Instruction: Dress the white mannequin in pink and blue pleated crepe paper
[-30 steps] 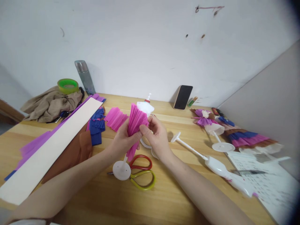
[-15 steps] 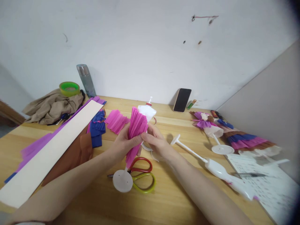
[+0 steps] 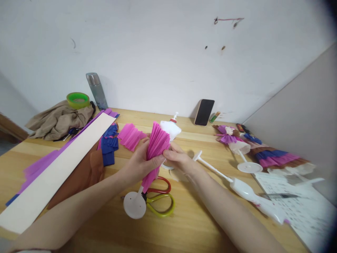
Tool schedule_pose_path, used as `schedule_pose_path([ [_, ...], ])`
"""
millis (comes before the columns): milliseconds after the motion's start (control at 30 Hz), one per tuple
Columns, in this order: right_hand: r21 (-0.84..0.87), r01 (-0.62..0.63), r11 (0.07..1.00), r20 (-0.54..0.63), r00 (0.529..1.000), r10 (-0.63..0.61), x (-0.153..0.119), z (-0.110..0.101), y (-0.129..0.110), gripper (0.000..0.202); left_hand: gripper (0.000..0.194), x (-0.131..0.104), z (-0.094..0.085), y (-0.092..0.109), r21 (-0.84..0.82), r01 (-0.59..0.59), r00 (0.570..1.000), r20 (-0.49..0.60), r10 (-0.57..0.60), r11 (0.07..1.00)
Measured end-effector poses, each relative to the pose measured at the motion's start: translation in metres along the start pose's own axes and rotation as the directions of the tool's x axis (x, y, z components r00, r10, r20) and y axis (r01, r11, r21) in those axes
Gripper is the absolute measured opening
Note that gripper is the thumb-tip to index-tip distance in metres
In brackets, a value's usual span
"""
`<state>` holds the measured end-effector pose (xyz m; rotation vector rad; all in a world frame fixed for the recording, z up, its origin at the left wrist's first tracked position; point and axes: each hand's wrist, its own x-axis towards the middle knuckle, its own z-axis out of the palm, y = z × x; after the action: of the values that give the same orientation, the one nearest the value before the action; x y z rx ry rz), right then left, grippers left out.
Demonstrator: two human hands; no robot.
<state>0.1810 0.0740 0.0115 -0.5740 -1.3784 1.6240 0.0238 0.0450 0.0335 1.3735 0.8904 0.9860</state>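
Observation:
Pleated pink paper (image 3: 157, 140) is wrapped around a white doll figure (image 3: 170, 130), whose head end points away from me. Its white round base (image 3: 134, 205) sticks out toward me. My left hand (image 3: 143, 160) grips the pink paper from the left, thumb across the pleats. From the right, my right hand (image 3: 177, 157) pinches the paper's edge between thumb and fingers. Scissors (image 3: 160, 205) with one red and one yellow-green handle lie under the figure. A flat pleated pink piece (image 3: 131, 136) rests beyond my left hand.
A long cream card strip (image 3: 60, 168) lies over purple, blue and brown paper (image 3: 79, 179) at left. Cloth (image 3: 60, 119), tape (image 3: 78, 100) and a flask (image 3: 97, 90) stand behind. A phone (image 3: 204, 112), a white stand (image 3: 247, 193) and paper skirts (image 3: 279, 157) are right.
The figure's top end has shifted slightly right with both hands, while its round base has moved a little left and nearer. Both hands keep hold of the pink paper.

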Motion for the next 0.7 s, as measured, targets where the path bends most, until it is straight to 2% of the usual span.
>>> schedule_pose_path([
  [200, 0.087, 0.026, 0.996, -0.045, 0.999, -0.022, 0.003, 0.013, -0.002, 0.045, 0.027, 0.005, -0.005, -0.003, 0.108, -0.098, 0.977, -0.178, 0.116, 0.989],
  [333, 0.073, 0.018, 0.997, -0.097, 0.995, -0.011, 0.0, 0.023, 0.0, 0.035, 0.023, 0.005, -0.004, -0.005, 0.181, -0.107, 0.972, -0.187, 0.141, 0.978],
  [467, 0.166, -0.047, 0.985, -0.161, 0.984, 0.074, -0.002, 0.028, 0.002, 0.024, 0.02, 0.004, -0.001, -0.008, 0.236, -0.157, 0.959, -0.197, 0.205, 0.959],
  [700, 0.175, -0.055, 0.983, -0.135, 0.988, 0.079, -0.005, 0.032, -0.002, 0.022, 0.018, 0.004, -0.001, -0.01, 0.335, -0.163, 0.955, -0.184, 0.234, 0.928],
])
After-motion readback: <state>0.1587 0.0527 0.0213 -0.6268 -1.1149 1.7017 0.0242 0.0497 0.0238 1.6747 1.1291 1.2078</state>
